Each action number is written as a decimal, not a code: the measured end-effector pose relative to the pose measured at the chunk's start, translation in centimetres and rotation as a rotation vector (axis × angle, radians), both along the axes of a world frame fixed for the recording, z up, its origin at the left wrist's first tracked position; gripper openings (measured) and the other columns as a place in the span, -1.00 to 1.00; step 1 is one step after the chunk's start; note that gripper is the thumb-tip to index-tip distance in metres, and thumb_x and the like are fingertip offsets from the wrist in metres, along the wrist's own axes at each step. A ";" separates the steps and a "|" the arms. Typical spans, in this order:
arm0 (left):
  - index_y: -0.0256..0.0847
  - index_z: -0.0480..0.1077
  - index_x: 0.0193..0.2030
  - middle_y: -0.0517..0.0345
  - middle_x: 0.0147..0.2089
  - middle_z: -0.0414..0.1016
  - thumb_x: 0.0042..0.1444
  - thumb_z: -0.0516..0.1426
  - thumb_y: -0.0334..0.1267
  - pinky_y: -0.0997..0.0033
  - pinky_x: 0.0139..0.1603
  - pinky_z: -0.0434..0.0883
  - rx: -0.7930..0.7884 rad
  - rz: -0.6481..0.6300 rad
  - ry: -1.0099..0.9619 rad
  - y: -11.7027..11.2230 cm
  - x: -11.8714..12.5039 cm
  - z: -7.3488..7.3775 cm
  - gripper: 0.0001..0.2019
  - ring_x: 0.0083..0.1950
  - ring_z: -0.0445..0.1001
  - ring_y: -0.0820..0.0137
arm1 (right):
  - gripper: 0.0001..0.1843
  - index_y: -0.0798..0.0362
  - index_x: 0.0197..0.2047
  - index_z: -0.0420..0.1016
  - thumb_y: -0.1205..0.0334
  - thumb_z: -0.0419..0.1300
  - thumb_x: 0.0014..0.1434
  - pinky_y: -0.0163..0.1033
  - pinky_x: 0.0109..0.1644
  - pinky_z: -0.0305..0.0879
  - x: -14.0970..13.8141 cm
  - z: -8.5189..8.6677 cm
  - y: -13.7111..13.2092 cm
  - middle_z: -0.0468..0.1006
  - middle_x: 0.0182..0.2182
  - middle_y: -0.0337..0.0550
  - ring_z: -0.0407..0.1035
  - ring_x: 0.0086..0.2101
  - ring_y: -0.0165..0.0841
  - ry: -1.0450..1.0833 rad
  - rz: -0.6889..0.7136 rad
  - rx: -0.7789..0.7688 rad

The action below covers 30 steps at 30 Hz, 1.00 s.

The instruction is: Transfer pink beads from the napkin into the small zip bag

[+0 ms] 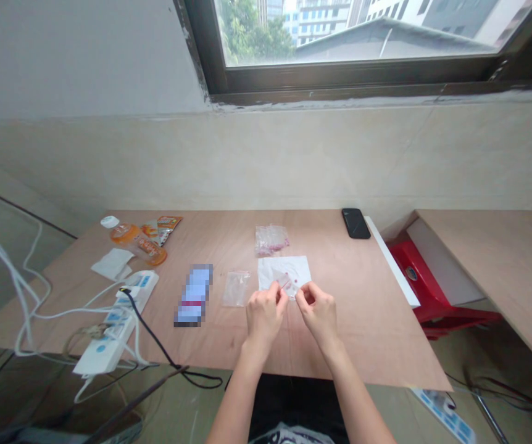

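Small clear plastic bag (285, 285) is pinched up between both hands, just above a sheet of white paper (271, 270) on the table (335, 277). Left hand (265, 316) and right hand (319, 314) are each closed in a fingertip pinch on the bag, their fingers curled and facing each other; which edge each one holds is too small to tell. The bag looks very light, thin and soft, and is likely to crease and slip, so its upper edge, between thumb and finger, seems the surest place to hold. Pink specks (294, 277) show on the paper, though it is unclear whether they are loose. Another clear bag (236, 288) lies flat to the left, and a bag with pink contents (271, 240) lies just beyond the paper.
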<state>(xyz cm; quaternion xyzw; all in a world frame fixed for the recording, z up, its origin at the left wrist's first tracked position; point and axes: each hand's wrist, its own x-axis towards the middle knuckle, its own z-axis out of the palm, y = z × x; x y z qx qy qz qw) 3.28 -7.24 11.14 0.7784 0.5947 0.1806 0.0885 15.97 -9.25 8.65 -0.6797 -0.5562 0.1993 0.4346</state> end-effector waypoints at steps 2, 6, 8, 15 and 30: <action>-0.16 0.36 -0.42 0.15 -0.51 0.47 0.18 0.00 -0.25 0.47 -0.40 0.20 0.023 0.020 -0.017 -0.1 -0.3 0.0 -0.80 -0.45 0.43 0.38 | -0.77 -0.03 -0.54 0.32 0.14 0.06 0.11 -0.31 -0.45 0.17 0.3 0.2 0.0 0.40 -0.64 -0.26 0.30 -0.60 -0.38 -0.038 -0.017 0.006; -0.15 0.35 -0.41 0.18 -0.51 0.48 0.18 -0.01 -0.25 0.46 -0.38 0.22 0.041 0.004 -0.065 -0.4 -0.6 -0.1 -0.81 -0.43 0.45 0.38 | -0.88 -0.05 -0.30 0.41 0.22 0.07 0.10 -0.28 -0.37 0.27 0.4 0.4 -0.2 0.50 -0.37 -0.17 0.38 -0.46 -0.34 -0.058 0.013 0.052; -0.15 0.35 -0.42 0.18 -0.51 0.48 0.19 -0.01 -0.26 0.46 -0.38 0.22 0.041 -0.024 -0.064 -0.5 -0.6 -0.3 -0.80 -0.44 0.45 0.38 | -0.80 -0.06 -0.21 0.43 0.30 0.04 0.11 -0.23 -0.24 0.31 0.4 0.5 -0.4 0.47 -0.21 -0.10 0.38 -0.25 -0.28 -0.075 0.102 0.105; -0.18 0.34 -0.43 0.12 -0.50 0.47 0.19 -0.02 -0.30 0.41 -0.32 0.24 0.058 -0.119 -0.020 -1.2 -0.7 0.1 -0.79 -0.42 0.45 0.34 | -0.68 -0.05 -0.19 0.51 0.30 -0.07 0.22 -0.22 -0.09 0.27 0.2 0.6 -0.2 0.49 -0.18 -0.14 0.35 -0.16 -0.29 -0.004 0.390 -0.039; -0.25 0.37 -0.05 -0.08 -0.02 0.47 0.03 0.16 -0.07 0.39 -0.16 0.39 -0.467 0.369 -1.185 -0.7 -2.3 -4.8 -0.61 -0.09 0.48 0.31 | -0.50 0.11 -0.31 0.56 -0.15 0.03 0.16 -0.40 -0.60 0.10 1.0 -0.5 2.5 0.49 -0.43 -0.13 0.26 -0.57 -0.48 0.634 0.334 -0.126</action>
